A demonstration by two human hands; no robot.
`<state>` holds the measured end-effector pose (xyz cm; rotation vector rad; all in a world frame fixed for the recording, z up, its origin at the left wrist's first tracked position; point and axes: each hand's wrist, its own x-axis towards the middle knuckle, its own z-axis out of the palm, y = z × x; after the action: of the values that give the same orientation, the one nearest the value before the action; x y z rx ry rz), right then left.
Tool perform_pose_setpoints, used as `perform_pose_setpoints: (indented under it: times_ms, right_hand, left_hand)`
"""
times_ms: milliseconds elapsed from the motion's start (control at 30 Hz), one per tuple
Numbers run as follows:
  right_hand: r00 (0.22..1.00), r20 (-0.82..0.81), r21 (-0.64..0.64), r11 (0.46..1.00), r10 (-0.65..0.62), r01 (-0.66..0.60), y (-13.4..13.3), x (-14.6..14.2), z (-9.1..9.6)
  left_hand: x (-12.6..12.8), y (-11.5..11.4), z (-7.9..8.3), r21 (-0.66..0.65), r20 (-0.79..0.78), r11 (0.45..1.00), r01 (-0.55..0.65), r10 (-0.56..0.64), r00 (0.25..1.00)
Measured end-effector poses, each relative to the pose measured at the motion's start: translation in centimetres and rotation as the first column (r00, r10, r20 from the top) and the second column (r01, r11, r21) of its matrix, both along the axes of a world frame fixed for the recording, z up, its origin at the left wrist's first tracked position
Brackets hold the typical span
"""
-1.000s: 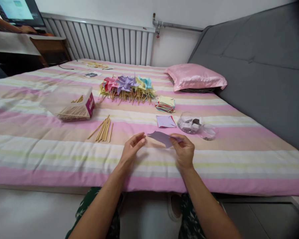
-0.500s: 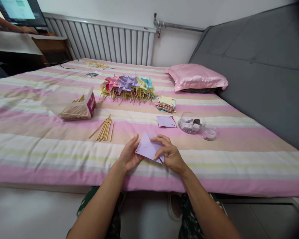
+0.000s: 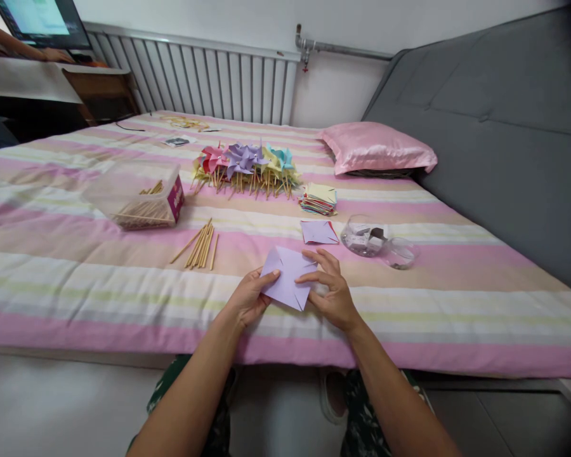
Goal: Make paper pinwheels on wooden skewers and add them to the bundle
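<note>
A purple paper square (image 3: 286,277) with slits cut in from its corners is held up above the bed's front edge. My left hand (image 3: 253,295) grips its left side, thumb on top and fingers underneath. At the right side, my right hand (image 3: 330,289) has its fingers on the paper's face and edge, closed round it. Just beyond lies a small pile of purple and red paper squares (image 3: 319,232). Farther back is a taller stack of coloured squares (image 3: 318,198). Loose thin wooden sticks (image 3: 200,246) lie to the left of my hands.
A clear plastic box of sticks (image 3: 145,203) stands at the left. Finished paper pinwheels (image 3: 247,165) lie mid-bed. Two clear round containers (image 3: 363,238) with small items sit right. Beyond are a pink pillow (image 3: 378,149) and a radiator (image 3: 209,76). Another person's hand (image 3: 57,56) rests by a monitor.
The purple square has turned and its left corner now lies flat, where it looked folded over before. My left thumb has come onto the paper's face; my right fingers have shifted along its right side.
</note>
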<state>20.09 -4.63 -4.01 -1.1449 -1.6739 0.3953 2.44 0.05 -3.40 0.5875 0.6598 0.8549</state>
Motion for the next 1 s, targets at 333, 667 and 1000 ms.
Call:
perform_pose_setpoints:
  times_ms: [333,667,1000]
  right_hand:
    - [0.818,-0.508,-0.199,0.96,-0.271,0.195,0.7,-0.3,-1.1]
    - [0.498,-0.808,-0.394,0.917,-0.316,-0.058,0.9,-1.2,-0.6]
    - [0.729,-0.662,-0.467,0.856,-0.173,-0.222,-0.5,-4.0,-1.3]
  left_hand:
    - [-0.7,-0.4,0.2,0.184,0.06,0.982,0.046,-0.058,0.996]
    - [0.3,-0.6,0.1,0.247,-0.074,0.968,0.042,-0.025,0.997]
    - [0.7,-0.8,-0.3,0.158,-0.072,0.981,-0.117,0.129,0.989]
